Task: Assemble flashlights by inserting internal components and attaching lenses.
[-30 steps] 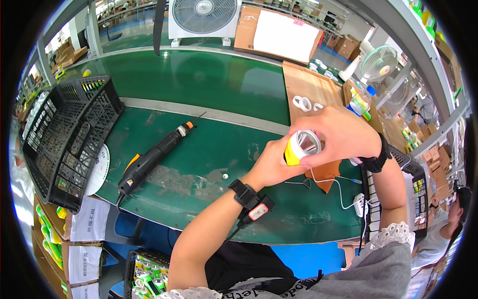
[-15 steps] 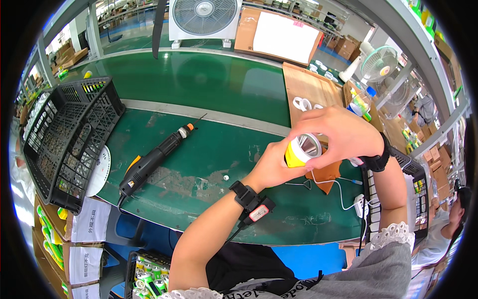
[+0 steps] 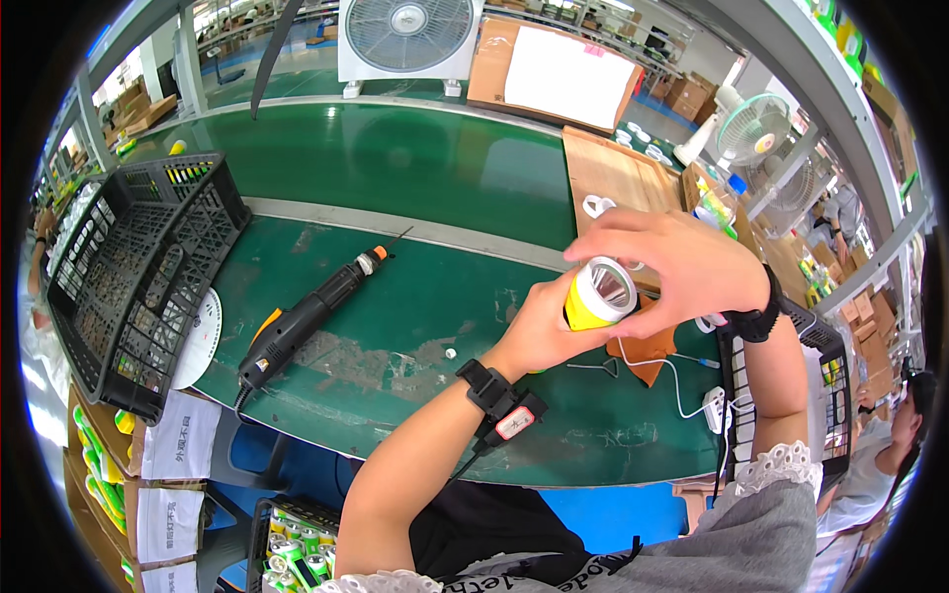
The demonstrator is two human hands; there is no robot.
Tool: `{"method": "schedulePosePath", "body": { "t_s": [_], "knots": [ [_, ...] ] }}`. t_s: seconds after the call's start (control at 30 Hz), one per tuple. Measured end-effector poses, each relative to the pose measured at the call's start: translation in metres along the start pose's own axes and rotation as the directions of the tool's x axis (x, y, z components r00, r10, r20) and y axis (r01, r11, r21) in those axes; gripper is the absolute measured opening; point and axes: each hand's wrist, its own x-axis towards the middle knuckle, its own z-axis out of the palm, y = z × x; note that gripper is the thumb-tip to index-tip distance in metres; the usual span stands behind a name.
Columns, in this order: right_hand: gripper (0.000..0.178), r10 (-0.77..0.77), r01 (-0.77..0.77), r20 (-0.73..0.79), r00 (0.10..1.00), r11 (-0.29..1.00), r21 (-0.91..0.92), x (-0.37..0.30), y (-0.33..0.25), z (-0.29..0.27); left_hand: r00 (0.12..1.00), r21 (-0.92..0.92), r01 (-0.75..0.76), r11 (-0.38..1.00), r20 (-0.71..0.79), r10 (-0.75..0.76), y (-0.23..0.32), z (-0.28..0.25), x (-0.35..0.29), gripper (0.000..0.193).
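A yellow flashlight (image 3: pixel 590 314) with a white head ring and a shiny reflector is held above the bench, its lens end tilted up. My left hand (image 3: pixel 542 331) is wrapped round its body. Arched about the white head is my right hand (image 3: pixel 682 265), with the thumb at the lower rim and the fingers spread over the far side. Whether every fingertip touches the ring is hard to see. Beneath the hands lie an orange-brown piece (image 3: pixel 647 348) and a white cable (image 3: pixel 678 393).
A black electric screwdriver (image 3: pixel 301 321) lies left of centre, beside a black plastic crate (image 3: pixel 148 277). White rings (image 3: pixel 597 206) rest on a wooden board (image 3: pixel 633 168) at the far right. A bin of flashlights (image 3: pixel 297 553) stands below the bench edge. A box fan (image 3: pixel 407 40) faces the bench.
My right fingers have shifted and loosened a little round the flashlight's head, showing more of the white ring. The left hand keeps its hold.
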Motion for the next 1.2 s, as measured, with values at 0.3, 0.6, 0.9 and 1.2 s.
{"method": "schedulePosePath", "body": {
  "t_s": [0.3,0.6,0.9,1.2],
  "knots": [
    [0.048,0.196,-0.197,0.203,0.959,0.980,-0.015,0.006,-0.008,-0.004,0.999,-0.013,0.047,0.999,-0.002,-0.047,0.002,-0.002,-0.002,0.047],
    [0.044,-0.029,0.024,0.061,0.998,0.996,0.081,0.001,0.002,0.001,0.999,-0.003,0.036,0.999,-0.002,-0.036,0.001,0.000,-0.001,0.051],
    [0.045,-0.017,0.013,0.070,0.997,0.998,0.057,-0.001,0.005,0.001,1.000,-0.005,0.004,1.000,-0.002,-0.004,-0.002,0.000,0.000,0.051],
    [0.046,-0.098,0.087,0.114,0.989,0.991,0.098,0.002,0.006,-0.003,1.000,-0.005,0.008,1.000,-0.003,-0.008,-0.001,0.000,-0.001,0.053]
  ]
}}
